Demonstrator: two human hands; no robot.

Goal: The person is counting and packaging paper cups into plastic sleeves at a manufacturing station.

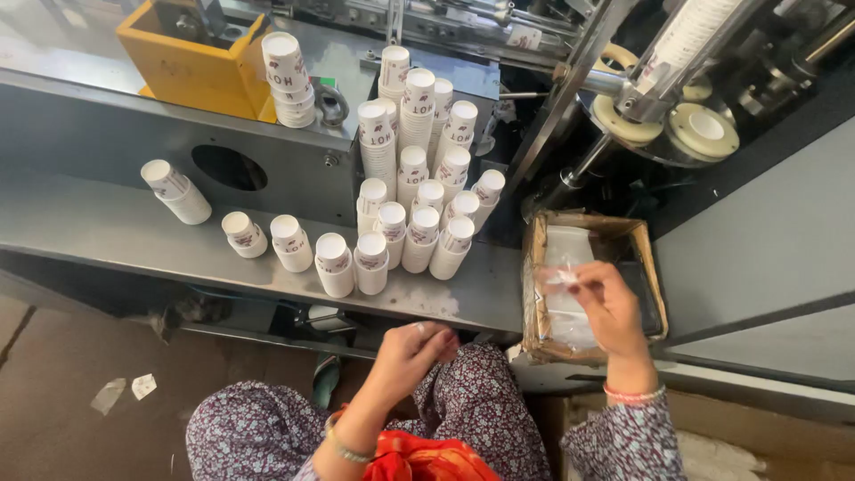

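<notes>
While seated by the metal shelf (107, 227), the person had the right hand (610, 312) over a cardboard box (655, 267), fingers pinched on a clear plastic bag (563, 278) just above the box's stack. Left hand (411, 352) curled near the lap, contents can't tell. Paper cup stacks (414, 191) stood on the shelf, w/ a yellow box (191, 62) behind.

Cardboard box (643, 258), brown, open top, rectangular, sits directly under the right hand (607, 307); clear plastic bags (565, 254) lie flat inside it, and the right hand's fingers pinch one bag's edge. Yellow box-shaped bin (191, 67) stands well beyond and left of the left hand (411, 352). White printed label sheet (690, 31), rolled on a machine drum, is far above the right hand. No screens visible.
</notes>
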